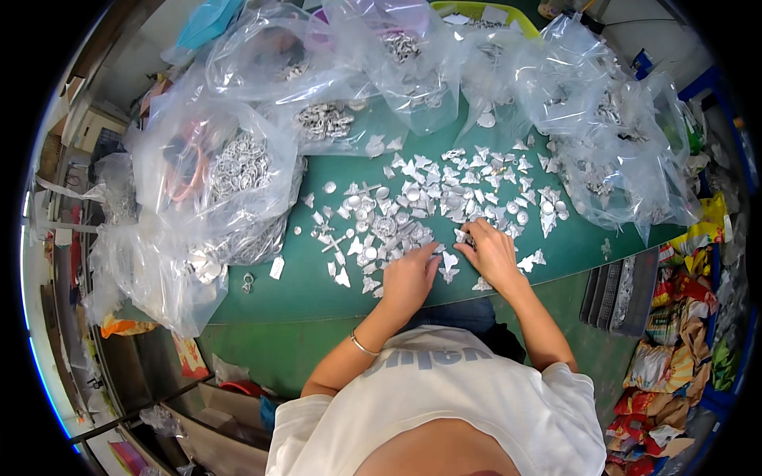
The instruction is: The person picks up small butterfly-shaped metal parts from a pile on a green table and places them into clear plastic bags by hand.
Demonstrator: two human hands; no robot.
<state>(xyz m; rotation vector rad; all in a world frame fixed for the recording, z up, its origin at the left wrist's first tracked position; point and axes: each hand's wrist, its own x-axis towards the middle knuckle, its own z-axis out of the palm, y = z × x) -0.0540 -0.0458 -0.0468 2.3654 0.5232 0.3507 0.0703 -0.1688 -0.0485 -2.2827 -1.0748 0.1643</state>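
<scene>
Both hands rest palm-down on a green table (317, 293), at the near edge of a spread of small silver metal pieces (432, 202) that covers the middle of the tabletop. The left hand (410, 278) lies at about 6 o'clock of the spread, its fingers reaching toward 1 o'clock onto a cluster of round and pointed pieces; whether those fingers pinch anything cannot be told, since they are curled over the parts. The right hand (492, 252) sits just beside it at 3 o'clock, fingers bent and touching pieces at the spread's lower right rim; its grasp likewise cannot be told. A thin bracelet (363, 346) circles the left wrist. A single winged piece (450, 262) lies between the two hands, and two more lie at 3 o'clock of the right hand. The pieces include discs, triangles and star-like shapes, lying flat and loosely scattered, many touching. Clear plastic bags (230, 170) holding more silver parts ring the spread from 9 o'clock round through 12 to 3 o'clock; the large bag at 9 o'clock shows ring-shaped parts. At 4 o'clock, off the table, stands a dark ribbed tray (615, 297), with coloured packets (683, 333) beyond it.
</scene>
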